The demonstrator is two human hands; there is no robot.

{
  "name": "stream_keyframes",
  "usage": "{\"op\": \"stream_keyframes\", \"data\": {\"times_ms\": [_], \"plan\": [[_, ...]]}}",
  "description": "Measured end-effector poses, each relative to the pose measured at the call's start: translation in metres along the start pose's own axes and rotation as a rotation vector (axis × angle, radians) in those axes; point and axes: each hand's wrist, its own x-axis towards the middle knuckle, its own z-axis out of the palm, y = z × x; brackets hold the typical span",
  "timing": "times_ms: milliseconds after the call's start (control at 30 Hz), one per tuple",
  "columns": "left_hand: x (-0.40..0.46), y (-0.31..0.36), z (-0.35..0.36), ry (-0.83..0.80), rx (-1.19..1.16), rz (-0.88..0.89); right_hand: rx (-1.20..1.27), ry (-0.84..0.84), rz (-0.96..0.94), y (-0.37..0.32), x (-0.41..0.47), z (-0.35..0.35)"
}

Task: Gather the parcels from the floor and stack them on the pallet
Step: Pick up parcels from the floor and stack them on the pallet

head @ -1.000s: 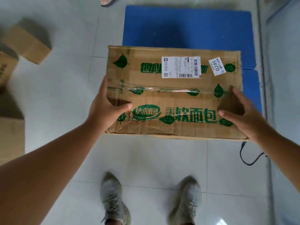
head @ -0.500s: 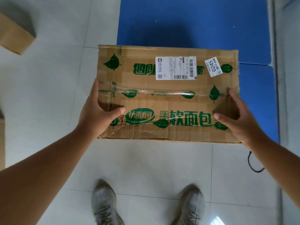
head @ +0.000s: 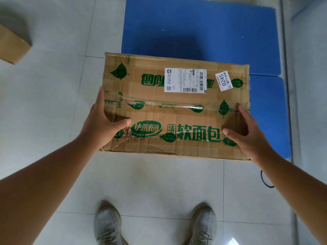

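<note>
With the left hand [head: 100,128] and right hand [head: 251,137] clamping the ends of the printed parcel [head: 175,106], carried above the floor at the blue pallet's [head: 200,30] near edge, its crumpled, soft cardboard might buckle and slip.

Bare blue pallet [head: 200,25] ahead; small box [head: 12,45] far left

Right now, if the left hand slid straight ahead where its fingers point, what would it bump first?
Probably nothing nearby: the left hand points along the brown cardboard box's side, toward bare white floor tiles. Depth is unclear.
</note>
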Motion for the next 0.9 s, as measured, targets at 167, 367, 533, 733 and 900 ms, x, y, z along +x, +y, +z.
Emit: {"op": "stream_keyframes", "data": {"times_ms": [167,367,533,733,900], "plan": [[-0.027,0.028,-0.015,0.124,0.102,0.036,-0.167,0.157,-0.031,-0.034,-0.025,-0.004],[-0.095,0.088,-0.063,0.09,-0.363,0.217,0.021,0.205,-0.176,-0.124,-0.098,-0.016],[-0.166,0.17,-0.14,0.144,-0.508,0.375,0.27,0.08,-0.312,-0.252,-0.184,-0.041],[-0.279,0.27,-0.267,0.207,-0.492,0.59,0.184,-0.057,-0.53,-0.4,-0.302,-0.103],[-0.384,0.323,-0.347,0.36,-0.443,0.697,0.11,-0.204,-0.808,-0.501,-0.384,-0.14]]}}
